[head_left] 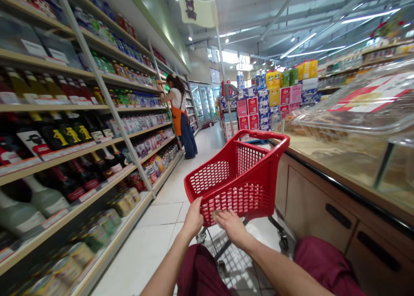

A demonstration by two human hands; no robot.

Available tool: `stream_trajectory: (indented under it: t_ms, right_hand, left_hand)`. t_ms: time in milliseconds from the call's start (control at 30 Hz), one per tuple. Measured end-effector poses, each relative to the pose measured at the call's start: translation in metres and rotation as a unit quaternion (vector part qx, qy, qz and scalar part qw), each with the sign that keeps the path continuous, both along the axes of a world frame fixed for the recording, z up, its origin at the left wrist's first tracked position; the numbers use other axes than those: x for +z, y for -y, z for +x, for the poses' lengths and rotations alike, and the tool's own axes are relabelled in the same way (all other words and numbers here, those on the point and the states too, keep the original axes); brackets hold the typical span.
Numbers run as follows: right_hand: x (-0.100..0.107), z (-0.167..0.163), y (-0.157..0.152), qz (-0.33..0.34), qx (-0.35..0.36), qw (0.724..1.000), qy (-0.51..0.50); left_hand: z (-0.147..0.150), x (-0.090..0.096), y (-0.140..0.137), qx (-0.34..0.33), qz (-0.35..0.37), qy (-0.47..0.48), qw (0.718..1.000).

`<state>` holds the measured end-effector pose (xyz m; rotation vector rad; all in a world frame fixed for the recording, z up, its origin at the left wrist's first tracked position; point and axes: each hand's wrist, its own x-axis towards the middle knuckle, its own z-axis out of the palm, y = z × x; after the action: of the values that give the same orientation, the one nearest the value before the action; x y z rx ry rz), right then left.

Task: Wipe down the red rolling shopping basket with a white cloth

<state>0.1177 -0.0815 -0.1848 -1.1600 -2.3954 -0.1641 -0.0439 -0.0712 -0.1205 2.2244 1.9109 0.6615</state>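
Observation:
A red plastic shopping cart (241, 175) stands on the white tiled aisle floor just in front of me, its basket empty as far as I can see. My left hand (193, 218) grips the near rim of the basket at its left corner. My right hand (230, 224) lies against the basket's near wall, fingers curled at its lower edge. My legs in dark red trousers show at the bottom of the view.
Shelves of bottles and cans (64, 158) line the left side. A wooden counter (339, 201) with a clear display cover runs along the right. A person in an orange apron (179, 115) reaches into the shelf ahead. Stacked boxes (258, 108) stand beyond the cart.

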Motion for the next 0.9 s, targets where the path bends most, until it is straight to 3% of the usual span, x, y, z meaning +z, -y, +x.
stream_trajectory:
  t_ms: [167, 233, 333, 400, 567, 633, 800, 900]
  right_hand:
    - [0.040, 0.016, -0.012, 0.071, -0.053, 0.987, -0.131]
    - [0.036, 0.017, -0.014, 0.061, -0.053, 0.991, -0.107]
    - [0.012, 0.025, -0.010, -0.026, -0.021, 0.999, -0.018]
    - [0.006, 0.035, -0.010, -0.041, -0.028, 0.999, -0.014]
    - [0.048, 0.044, -0.040, 0.091, -0.099, 0.981, -0.141]
    - [0.054, 0.038, -0.056, 0.113, -0.098, 0.978, -0.145]
    - [0.008, 0.035, -0.068, 0.052, -0.038, 0.996, -0.060]
    - [0.001, 0.047, -0.070, 0.082, -0.048, 0.990, -0.102]
  left_hand:
    - [0.014, 0.012, -0.002, 0.042, -0.043, -0.014, 0.998]
    - [0.018, 0.019, -0.005, 0.053, -0.060, -0.021, 0.997]
    - [0.022, 0.030, -0.012, 0.055, -0.072, -0.021, 0.996]
    - [0.024, 0.036, -0.020, 0.055, -0.074, -0.012, 0.996]
    - [0.035, 0.038, -0.049, 0.052, -0.083, 0.019, 0.995]
    - [0.040, 0.036, -0.057, 0.055, -0.088, 0.021, 0.994]
    - [0.043, 0.030, -0.061, 0.068, -0.064, 0.023, 0.995]
    - [0.044, 0.031, -0.065, 0.079, -0.055, 0.027, 0.995]
